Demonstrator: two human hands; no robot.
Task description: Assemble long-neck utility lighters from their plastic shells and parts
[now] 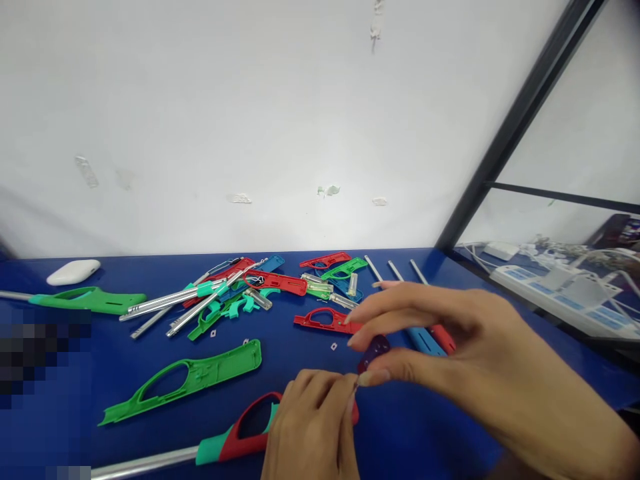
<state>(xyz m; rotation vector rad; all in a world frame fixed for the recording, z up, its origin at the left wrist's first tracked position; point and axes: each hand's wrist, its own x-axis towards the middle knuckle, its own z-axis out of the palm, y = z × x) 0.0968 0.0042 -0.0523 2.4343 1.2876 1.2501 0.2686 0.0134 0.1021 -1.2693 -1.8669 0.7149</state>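
My left hand (313, 427) is wrapped over the handle of a red lighter (245, 445), which has a teal collar and a long metal tube lying toward the lower left. Just above that handle, my right hand (450, 340) pinches a small dark purple piece (376, 350) between thumb and fingers, its thumb tip touching the left hand's fingertips. A thin tip shows where the two hands meet; what it belongs to is too small to tell. To the left lies a green half shell (193, 379), inner side up. Behind the hands is a red half shell (325, 320).
A pile of metal tubes (165, 300), shells and teal parts covers the back middle. A green lighter (100, 300) and a white case (74, 272) lie at the left. Blue (425, 341) and red (443, 339) lighters sit behind my right hand. Power strips (560, 300) stand beyond a black frame.
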